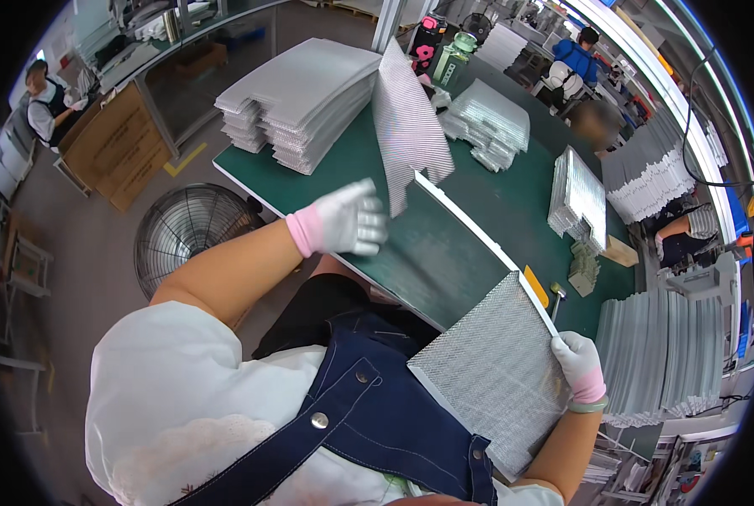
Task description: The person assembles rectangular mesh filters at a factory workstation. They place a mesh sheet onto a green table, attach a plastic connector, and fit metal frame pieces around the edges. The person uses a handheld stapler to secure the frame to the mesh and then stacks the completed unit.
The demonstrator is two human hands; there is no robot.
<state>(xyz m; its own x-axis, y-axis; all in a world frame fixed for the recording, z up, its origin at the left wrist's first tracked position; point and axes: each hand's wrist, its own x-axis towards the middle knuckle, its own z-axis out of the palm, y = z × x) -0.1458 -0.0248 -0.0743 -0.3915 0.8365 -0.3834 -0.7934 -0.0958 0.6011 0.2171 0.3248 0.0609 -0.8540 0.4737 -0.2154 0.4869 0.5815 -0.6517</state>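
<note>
Head view: L hand (347, 221) empty, fingers loosely spread, nr mesh sheet (406, 118) at table (419, 257). R hand (578, 364) pinching end of white strip (470, 221); mesh panel (491, 363) by apron (364, 434), strip along far edge. Step (judged): edging panel. Next prob. calls for L hand steadying strip's free end.

Silvery mesh panel (491, 367), tilted, long white strip (471, 221) along one edge

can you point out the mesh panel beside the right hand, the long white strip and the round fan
Mesh panel (491, 363): head view, on the middle of its silvery mesh face.
White strip (488, 240): head view, about midway along its length.
Fan (193, 229): head view, on its round wire guard.
</note>
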